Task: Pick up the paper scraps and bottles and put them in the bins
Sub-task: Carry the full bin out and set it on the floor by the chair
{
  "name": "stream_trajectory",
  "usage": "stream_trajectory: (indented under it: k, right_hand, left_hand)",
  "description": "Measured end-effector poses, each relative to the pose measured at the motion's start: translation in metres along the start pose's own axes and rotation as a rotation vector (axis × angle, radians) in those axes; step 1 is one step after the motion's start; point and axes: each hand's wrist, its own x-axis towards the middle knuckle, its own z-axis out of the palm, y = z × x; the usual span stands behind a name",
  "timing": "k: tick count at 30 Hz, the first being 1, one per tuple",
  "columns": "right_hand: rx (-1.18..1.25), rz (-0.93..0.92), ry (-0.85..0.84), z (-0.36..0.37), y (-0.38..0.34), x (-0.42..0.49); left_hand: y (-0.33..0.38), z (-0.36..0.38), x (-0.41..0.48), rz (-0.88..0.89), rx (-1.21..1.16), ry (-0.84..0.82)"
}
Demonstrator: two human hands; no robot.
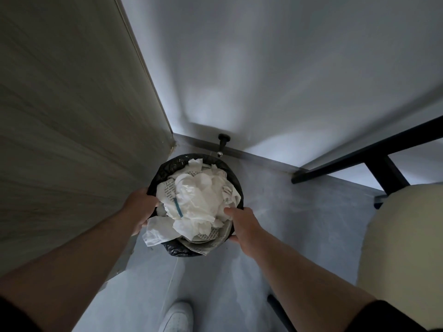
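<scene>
A round bin lined with a black bag stands in the corner, heaped with crumpled white paper scraps. One scrap hangs over the near left rim. My left hand grips the bin's left rim. On the right rim sits my right hand, its thumb lying against the paper heap. No bottle is in view.
A wood-grain door or panel rises at the left, a white wall behind with a black doorstop at its base. A cream chair and black table frame stand right. My white shoe is on the grey floor.
</scene>
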Motion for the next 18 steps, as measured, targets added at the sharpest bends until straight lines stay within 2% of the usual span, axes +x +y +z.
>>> stream_trajectory:
  k: [6,18]
  right_hand:
    - [0.061,-0.005,-0.010,-0.001,0.001,0.002]
    - [-0.120,-0.017,0.058,-0.001,-0.013,-0.013]
  left_hand:
    - [0.005,0.004,-0.003,-0.027,-0.067,-0.029]
    - [0.007,0.010,-0.007,0.051,0.018,0.044]
